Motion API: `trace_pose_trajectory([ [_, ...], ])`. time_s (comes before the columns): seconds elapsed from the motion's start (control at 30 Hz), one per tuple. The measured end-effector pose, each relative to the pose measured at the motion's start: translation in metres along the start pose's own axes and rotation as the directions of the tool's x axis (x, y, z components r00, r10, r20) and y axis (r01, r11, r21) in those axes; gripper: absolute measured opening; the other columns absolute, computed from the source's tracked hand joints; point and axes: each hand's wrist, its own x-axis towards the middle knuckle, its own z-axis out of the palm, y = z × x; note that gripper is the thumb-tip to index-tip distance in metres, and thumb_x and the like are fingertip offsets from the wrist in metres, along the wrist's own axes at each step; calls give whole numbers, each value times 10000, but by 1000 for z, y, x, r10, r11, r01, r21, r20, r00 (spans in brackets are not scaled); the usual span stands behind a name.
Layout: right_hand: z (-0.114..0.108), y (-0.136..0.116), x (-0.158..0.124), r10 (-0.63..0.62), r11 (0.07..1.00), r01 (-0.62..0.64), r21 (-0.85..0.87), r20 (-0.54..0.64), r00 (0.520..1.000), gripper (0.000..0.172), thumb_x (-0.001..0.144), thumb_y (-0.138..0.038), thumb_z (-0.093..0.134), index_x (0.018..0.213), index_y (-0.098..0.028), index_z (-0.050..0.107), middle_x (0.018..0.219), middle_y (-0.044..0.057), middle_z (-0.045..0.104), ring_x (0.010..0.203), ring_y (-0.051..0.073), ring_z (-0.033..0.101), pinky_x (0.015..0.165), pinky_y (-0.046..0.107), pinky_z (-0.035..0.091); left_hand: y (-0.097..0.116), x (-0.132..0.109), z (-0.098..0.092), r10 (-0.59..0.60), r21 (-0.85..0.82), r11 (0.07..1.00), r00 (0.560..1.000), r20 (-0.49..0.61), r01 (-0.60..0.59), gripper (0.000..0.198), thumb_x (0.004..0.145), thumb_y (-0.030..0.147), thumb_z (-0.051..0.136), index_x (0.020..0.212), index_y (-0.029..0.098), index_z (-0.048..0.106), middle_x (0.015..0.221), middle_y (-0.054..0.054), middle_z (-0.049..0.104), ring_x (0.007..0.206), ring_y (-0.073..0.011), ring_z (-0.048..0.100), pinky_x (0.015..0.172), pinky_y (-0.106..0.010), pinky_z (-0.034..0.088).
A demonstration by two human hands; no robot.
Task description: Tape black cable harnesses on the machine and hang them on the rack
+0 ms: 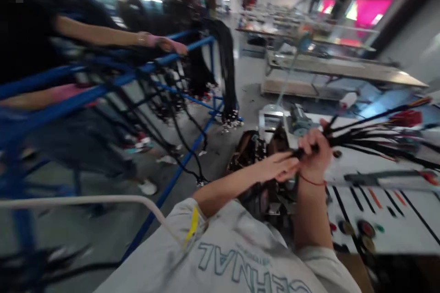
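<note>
My right hand (pixel 315 149), with a red string round its wrist, is closed in a fist around a bundle of black wires (pixel 371 139). The wires fan out to the right over a white work board (pixel 405 229), some ending in red and coloured connectors. My left hand (pixel 279 168) reaches in from the left with its fingers held together, and its fingertips pinch the bundle's short end just beside my right fist. The picture is smeared by motion, so finer detail of the fingers is unclear.
A blue metal rack (pixel 178 55) hung with black wire harnesses fills the left side. Another person's arm (pixel 103 35) rests on its rail. A white tube rail (pixel 85 200) crosses low left. Long workbenches (pixel 343 71) and a small grey machine (pixel 299 121) stand behind the board.
</note>
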Motion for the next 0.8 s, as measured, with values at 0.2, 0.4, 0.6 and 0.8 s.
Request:
trace_pose_trajectory([
  [0.2, -42, 33, 34, -120, 977, 48, -206, -354, 928, 331, 703, -342, 729, 909, -220, 501, 605, -100, 478, 480, 66, 479, 503, 202, 432, -18, 50, -44, 257, 534, 824, 965, -50, -192, 217, 890, 394, 617, 820, 190, 591, 663, -3, 512, 594, -138, 451, 552, -219, 329],
  [0.4, -87, 3, 30, -7, 976, -120, -180, -578, 816, 300, 702, -418, 709, 750, -199, 509, 590, -74, 483, 464, 65, 455, 444, 192, 415, -28, 39, -92, -261, 299, 940, 912, 316, 165, 529, 871, 691, 476, 855, 177, 597, 546, 58, 353, 439, -95, 280, 415, -213, 222],
  [0.6, -53, 72, -87, 403, 785, -546, -293, -429, 809, 306, 632, -380, 816, 722, -200, 585, 538, -33, 553, 398, 88, 419, 372, 217, 343, 12, 22, -173, -711, 612, 702, 396, 581, 363, 400, 766, 560, 718, 647, 191, 617, 521, -6, 488, 427, -125, 400, 396, -247, 295],
  [0.8, -60, 142, -120, 527, 792, -586, 171, -675, 516, 353, 623, -441, 800, 666, -202, 545, 533, -35, 513, 402, 76, 388, 366, 205, 335, -21, -9, -215, -772, 653, 627, 452, 447, 425, 495, 773, 674, 638, 777, 179, 628, 642, -6, 514, 522, -125, 422, 472, -246, 319],
])
